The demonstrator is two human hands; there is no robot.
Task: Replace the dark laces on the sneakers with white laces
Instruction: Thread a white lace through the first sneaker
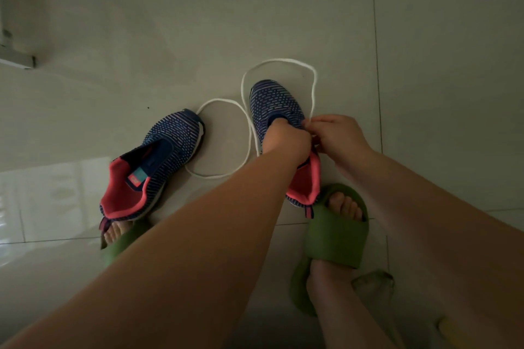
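Note:
Two blue knit sneakers with pink linings stand on the floor. The left sneaker (pixel 158 161) has no lace in it. On the right sneaker (pixel 276 105) both my hands work at the tongue area. My left hand (pixel 286 140) is curled over the shoe's opening, its fingers hidden inside or under it. My right hand (pixel 337 136) pinches the white lace (pixel 246 127) next to the eyelets. That lace loops around the right sneaker's toe and curls on the floor between the shoes. No dark lace is visible.
My feet in green slides (pixel 331 241) sit just behind the sneakers, the left slide (pixel 122 244) partly under my forearm. The floor is pale tile (pixel 198 22). A white ledge or furniture edge (pixel 17 59) is at far left.

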